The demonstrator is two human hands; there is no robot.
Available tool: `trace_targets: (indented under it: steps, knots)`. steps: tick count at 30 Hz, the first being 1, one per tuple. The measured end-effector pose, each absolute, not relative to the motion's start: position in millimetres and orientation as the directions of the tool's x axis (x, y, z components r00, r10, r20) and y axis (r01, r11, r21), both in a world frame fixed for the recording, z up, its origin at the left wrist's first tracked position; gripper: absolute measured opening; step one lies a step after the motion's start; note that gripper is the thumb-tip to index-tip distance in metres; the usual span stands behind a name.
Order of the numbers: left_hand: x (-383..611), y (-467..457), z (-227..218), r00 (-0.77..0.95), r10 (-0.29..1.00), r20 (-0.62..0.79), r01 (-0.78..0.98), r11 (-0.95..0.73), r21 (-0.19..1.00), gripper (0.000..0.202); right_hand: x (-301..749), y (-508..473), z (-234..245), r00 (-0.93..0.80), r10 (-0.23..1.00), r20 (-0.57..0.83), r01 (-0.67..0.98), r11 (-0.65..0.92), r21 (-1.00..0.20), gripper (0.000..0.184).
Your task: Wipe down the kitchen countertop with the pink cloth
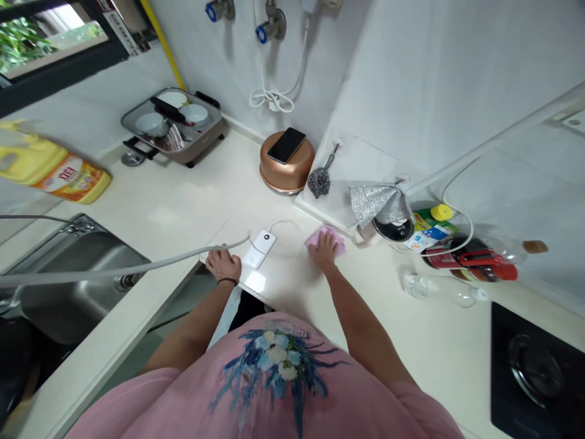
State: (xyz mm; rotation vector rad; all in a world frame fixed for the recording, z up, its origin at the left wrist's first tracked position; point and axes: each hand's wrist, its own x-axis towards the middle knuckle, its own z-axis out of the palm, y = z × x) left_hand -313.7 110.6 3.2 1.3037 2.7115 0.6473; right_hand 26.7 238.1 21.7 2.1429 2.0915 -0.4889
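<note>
My right hand (325,250) lies flat on a pink cloth (340,241), pressing it against the white countertop (292,286). Its fingers are spread. Near the counter's inner corner edge, my left hand (223,266) rests palm down with fingers apart, holding nothing visible. A pale cable (173,261) crosses the view just over its fingertips. Between the two hands sits a white power bank (259,250) with a small round dark display, and a thin white cable runs from its top end.
At the back stands a copper-coloured pot (286,171) bearing a black phone (287,145). A rectangular electric pan (183,137) holds bowls. Left are a yellow detergent bottle (59,167) and a steel sink (86,292). Rightward are a clear bottle (441,289) and a black stove (534,372).
</note>
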Motion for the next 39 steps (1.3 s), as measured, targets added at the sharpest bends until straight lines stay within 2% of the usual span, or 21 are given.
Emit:
trace_targets:
  steps: [4,9,11,18,22,24,26,29,33,35,39]
  knots:
    - [-313,111,5,-0.643,0.758,0.113,0.727,0.557,0.402,0.062,-29,260,25,-0.214,0.939,-0.268,0.967,0.165,-0.193,0.082]
    - [-313,110,10,-0.645,0.761,0.074,0.717,0.568,0.404,0.063,-20,249,20,-0.270,0.943,-0.194,0.949,0.226,-0.220,0.073]
    - [-313,110,11,-0.644,0.762,0.067,0.715,0.569,0.407,0.062,10,235,18,-0.221,0.958,-0.184,0.959,0.180,-0.218,0.072]
    - [-314,109,8,-0.639,0.767,0.067,0.723,0.568,0.392,0.061,146,118,4,0.147,0.974,-0.175,0.975,-0.173,-0.143,0.080]
    - [-314,109,8,-0.637,0.770,0.035,0.717,0.574,0.395,0.063,157,77,-6,0.308,0.947,-0.090,0.941,-0.318,-0.120,0.083]
    - [-314,109,9,-0.638,0.770,0.013,0.711,0.582,0.395,0.064,136,86,-7,0.313,0.946,-0.083,0.939,-0.322,-0.124,0.082]
    - [-314,109,10,-0.640,0.768,0.002,0.708,0.590,0.388,0.064,105,114,-5,0.220,0.968,-0.118,0.963,-0.235,-0.134,0.081]
    - [-314,109,11,-0.638,0.770,0.005,0.716,0.591,0.373,0.064,48,177,2,-0.025,0.985,-0.172,0.986,-0.004,-0.168,0.077]
    - [-315,109,11,-0.638,0.770,-0.005,0.714,0.594,0.369,0.063,-29,260,9,-0.312,0.937,-0.158,0.941,0.281,-0.191,0.073]
    - [-315,109,11,-0.639,0.769,-0.008,0.713,0.596,0.370,0.063,-61,289,10,-0.373,0.917,-0.139,0.918,0.344,-0.196,0.074]
    - [-315,108,9,-0.635,0.772,0.001,0.718,0.590,0.368,0.065,-96,309,8,-0.375,0.923,-0.090,0.915,0.353,-0.194,0.074]
